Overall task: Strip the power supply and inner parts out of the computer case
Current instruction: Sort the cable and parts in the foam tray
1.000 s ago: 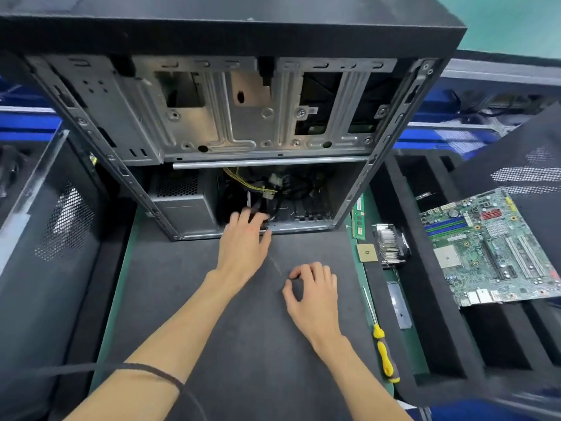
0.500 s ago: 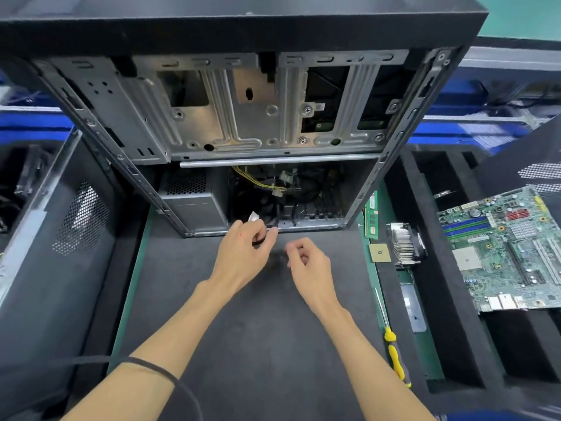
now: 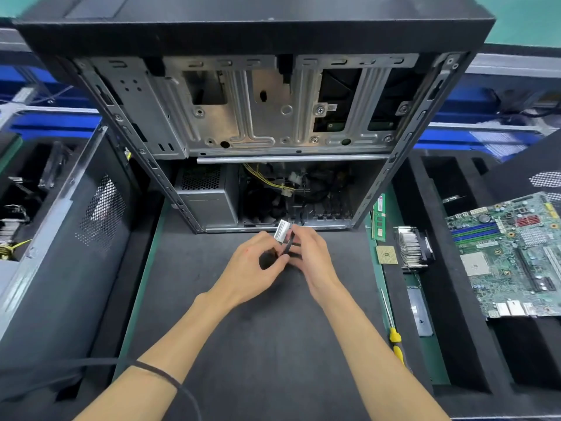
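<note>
1. One computer case (image 3: 252, 38) is counted at the far centre of the worktop (image 3: 258, 344).
2. One power supply (image 3: 209, 199) is counted inside it, at the left.
3. Two hands, left (image 3: 252, 268) and right (image 3: 315, 262), are counted in front.
4. One black cable (image 3: 287, 246) is counted between them.
5. At the right are counted one motherboard (image 3: 513, 253), one heatsink (image 3: 413, 249), one processor chip (image 3: 386, 255), one memory stick (image 3: 379, 218) and one yellow-handled screwdriver (image 3: 394, 335).

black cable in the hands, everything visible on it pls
The cable is thin, black and flat-looking, with a white tag wrapped near its upper end. It is bent into a loop between the hands, just in front of the open case. The left hand pinches its lower part; the right hand grips it beside the tag. Its far end runs up toward the case interior; whether it is still plugged in cannot be told.
</note>
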Demonstrator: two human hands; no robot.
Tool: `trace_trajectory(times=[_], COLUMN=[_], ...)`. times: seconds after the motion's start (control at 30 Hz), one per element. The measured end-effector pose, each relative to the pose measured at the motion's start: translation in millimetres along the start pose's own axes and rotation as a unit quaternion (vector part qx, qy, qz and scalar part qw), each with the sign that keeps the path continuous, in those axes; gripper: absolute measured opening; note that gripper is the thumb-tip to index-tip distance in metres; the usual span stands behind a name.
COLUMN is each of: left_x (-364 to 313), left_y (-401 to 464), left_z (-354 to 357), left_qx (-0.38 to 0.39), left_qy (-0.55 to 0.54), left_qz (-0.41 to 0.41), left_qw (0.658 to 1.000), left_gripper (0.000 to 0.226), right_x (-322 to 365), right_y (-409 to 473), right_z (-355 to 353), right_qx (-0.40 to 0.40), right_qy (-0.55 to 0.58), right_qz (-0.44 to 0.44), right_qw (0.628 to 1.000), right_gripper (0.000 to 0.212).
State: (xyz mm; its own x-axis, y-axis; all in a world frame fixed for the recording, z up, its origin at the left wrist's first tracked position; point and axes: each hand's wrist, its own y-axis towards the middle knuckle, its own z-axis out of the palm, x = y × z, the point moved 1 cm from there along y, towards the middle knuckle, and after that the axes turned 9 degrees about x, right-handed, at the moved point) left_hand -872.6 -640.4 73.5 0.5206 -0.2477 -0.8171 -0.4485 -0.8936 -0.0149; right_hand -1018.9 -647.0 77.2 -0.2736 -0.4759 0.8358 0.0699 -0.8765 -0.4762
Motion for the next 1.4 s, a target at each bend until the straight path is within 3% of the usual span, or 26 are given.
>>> trace_trajectory(times=[0.1,0.2,0.27,0.37,0.43,0.47,0.53,0.57,0.63,0.77,0.93,1.03,1.2,1.3,1.4], left_x=[-3.0,-5.7,-7.9,-5.7,-3.0,-2.9,-6.0,-8.1,-12.8,-20.9,-32.3,-35.5,-36.2,-36.5,-36.1], left_y=[1.8,5.6,7.5,13.0,19.3,23.0,32.0,37.4,49.6,75.7,116.7,132.8,131.6,122.2,106.5], left_z=[1.2,4.2,7.4,9.2,8.4,8.0,9.0,10.7,15.4,26.7,39.4,45.3,44.5,35.3,27.6], left_qx=[-0.021,-0.014,-0.020,-0.085,-0.125,-0.135,-0.139,-0.133,-0.119,-0.099,-0.012,0.045,0.020,-0.029,-0.037], left_qy=[-0.018,-0.018,-0.036,-0.083,-0.081,-0.069,-0.036,-0.022,0.008,0.081,0.102,0.131,0.181,0.129,0.087], left_qz=[0.010,0.031,0.020,-0.054,-0.092,-0.104,-0.114,-0.114,-0.112,-0.080,-0.132,-0.151,-0.156,-0.107,-0.048], left_qw=[1.000,0.999,0.999,0.991,0.985,0.983,0.983,0.984,0.987,0.988,0.986,0.979,0.971,0.985,0.994], left_gripper=[0.010,0.008,0.002,0.011,0.013,0.014,0.013,0.012,0.008,0.023,0.057,0.054,0.050,0.039,0.035], right_x=[3.5,4.9,5.2,1.9,-2.2,-5.7,-18.2,-23.3,-28.5,-25.7,-11.1,-2.5,10.5,21.2,31.4], right_y=[-0.2,-1.3,-1.7,-3.8,-9.3,-12.7,-16.3,-18.0,-20.0,-22.4,-22.9,-20.3,-13.7,-9.4,-8.1], right_z=[-9.5,-19.0,-22.4,-24.6,-28.5,-33.1,-43.0,-46.4,-50.2,-59.6,-72.3,-75.0,-71.2,-66.1,-63.5], right_qx=[0.041,0.071,0.081,0.076,0.037,0.017,0.004,0.003,0.002,-0.014,-0.035,-0.059,-0.072,-0.059,-0.031], right_qy=[0.122,0.147,0.131,0.084,-0.092,-0.233,-0.518,-0.595,-0.626,-0.575,-0.408,-0.257,-0.153,-0.003,0.157], right_qz=[0.029,0.028,0.017,0.002,-0.031,-0.065,-0.115,-0.125,-0.123,-0.144,-0.130,-0.099,-0.087,-0.051,-0.037], right_qw=[0.991,0.986,0.988,0.994,0.995,0.970,0.847,0.794,0.770,0.805,0.903,0.959,0.982,0.997,0.986], right_gripper=[0.033,0.036,0.035,0.038,0.031,0.029,0.036,0.042,0.052,0.055,0.030,0.019,0.016,0.026,0.037])
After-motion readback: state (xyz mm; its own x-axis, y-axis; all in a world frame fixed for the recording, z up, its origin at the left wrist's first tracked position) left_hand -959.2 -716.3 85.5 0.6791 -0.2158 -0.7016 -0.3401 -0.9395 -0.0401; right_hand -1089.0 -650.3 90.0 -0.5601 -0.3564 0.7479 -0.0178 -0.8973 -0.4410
